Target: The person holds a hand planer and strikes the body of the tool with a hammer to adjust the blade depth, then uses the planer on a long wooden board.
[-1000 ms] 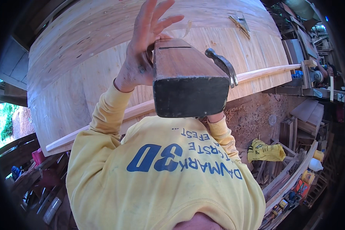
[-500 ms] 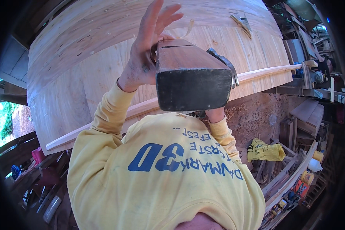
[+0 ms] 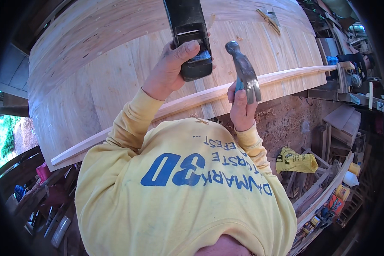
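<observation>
Your left hand (image 3: 170,68) grips the dark wooden plane (image 3: 188,36) at twelve o'clock against the curved hull planking (image 3: 115,72); your right hand (image 3: 240,106) clenches the hammer (image 3: 244,72), head up, just right.

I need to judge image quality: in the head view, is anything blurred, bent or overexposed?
Head view: sharp on the left hand gripping the dark block and the right hand holding the hammer; the wooden strip bends from fisheye; a dark rim frames the picture; the far-left opening is overbright.
</observation>
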The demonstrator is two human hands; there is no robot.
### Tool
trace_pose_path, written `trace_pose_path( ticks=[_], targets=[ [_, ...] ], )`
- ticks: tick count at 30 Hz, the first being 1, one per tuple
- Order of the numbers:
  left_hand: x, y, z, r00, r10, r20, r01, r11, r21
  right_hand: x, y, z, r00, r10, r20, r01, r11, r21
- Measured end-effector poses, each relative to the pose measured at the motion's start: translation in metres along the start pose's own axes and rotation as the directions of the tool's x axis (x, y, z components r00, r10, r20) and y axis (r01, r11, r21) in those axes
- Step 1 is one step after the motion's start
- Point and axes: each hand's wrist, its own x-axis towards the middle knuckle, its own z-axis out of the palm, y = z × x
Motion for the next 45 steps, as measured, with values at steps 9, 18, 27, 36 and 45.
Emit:
trace_pose_path(
  ticks=[9,18,27,36,45],
  targets=[
    [0.032,-0.026,-0.01,0.901,0.221,-0.373,-0.159,0.969,0.19,-0.004,0.0,0.013,0.995,-0.019,0.097,0.044,0.964,-0.262],
    [0.038,-0.026,0.006,0.83,0.374,-0.414,-0.293,0.923,0.247,0.009,0.001,0.013,0.992,-0.11,0.057,0.124,0.883,-0.452],
    [0.041,-0.036,0.0,0.791,0.409,-0.455,-0.332,0.912,0.243,0.004,0.003,0.011,0.996,-0.069,0.063,0.089,0.894,-0.438],
    [0.038,-0.031,0.002,0.808,0.413,-0.421,-0.322,0.907,0.271,0.015,0.004,0.007,0.992,-0.116,0.055,0.128,0.922,-0.365],
    [0.034,-0.014,0.003,0.915,0.193,-0.354,-0.236,0.968,-0.08,0.008,0.001,0.002,0.995,-0.083,0.06,0.082,0.996,0.02]
  ],
)
